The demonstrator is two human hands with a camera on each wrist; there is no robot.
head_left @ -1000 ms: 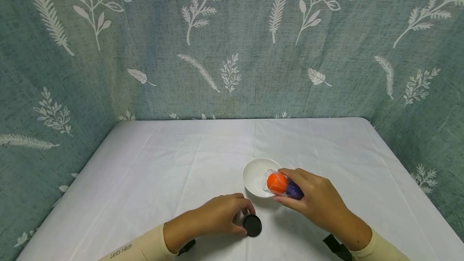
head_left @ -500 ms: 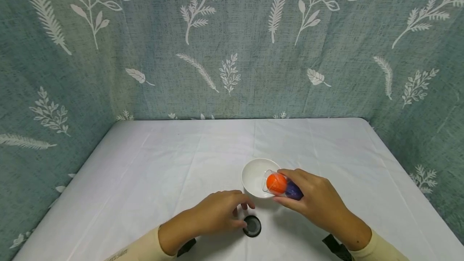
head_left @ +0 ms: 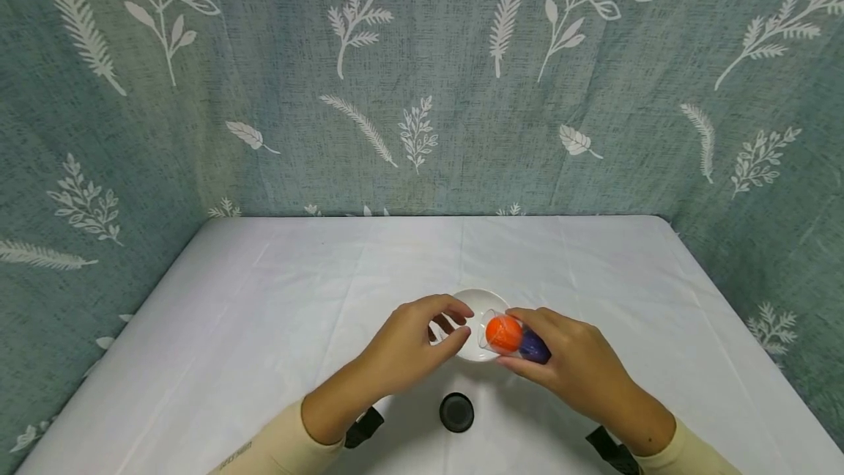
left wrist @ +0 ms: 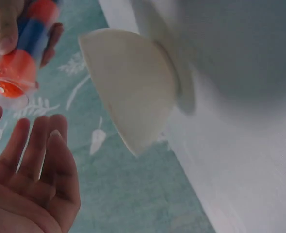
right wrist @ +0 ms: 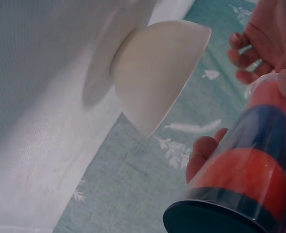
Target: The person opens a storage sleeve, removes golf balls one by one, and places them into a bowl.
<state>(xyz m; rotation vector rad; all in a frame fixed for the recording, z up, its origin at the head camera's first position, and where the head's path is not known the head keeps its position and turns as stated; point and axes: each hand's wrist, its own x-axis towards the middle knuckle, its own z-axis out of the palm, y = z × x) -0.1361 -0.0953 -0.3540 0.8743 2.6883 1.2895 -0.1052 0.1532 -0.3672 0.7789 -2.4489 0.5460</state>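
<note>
My right hand (head_left: 580,358) grips a clear plastic tube (right wrist: 249,150) that holds orange and dark blue balls. An orange ball (head_left: 504,333) shows near the tube's mouth, and the right wrist view shows a dark end at its other side. The tube lies tilted above the white bowl (head_left: 484,299), its mouth toward the left. My left hand (head_left: 409,343) is beside the bowl's left side, fingers loosely bent and holding nothing, partly hiding the bowl. In the left wrist view its fingers (left wrist: 55,160) are apart from the tube. A round black lid (head_left: 456,413) lies on the table.
A white cloth covers the table (head_left: 297,292). Green leaf-patterned fabric (head_left: 455,116) stands behind it and along both sides. A dark strap piece (head_left: 364,427) sits below the left wrist, and another dark piece (head_left: 613,449) below the right.
My left hand let go of the black lid, which now lies on the table, and rose toward the bowl and the tube's mouth. The right hand and tube have stayed nearly still.
</note>
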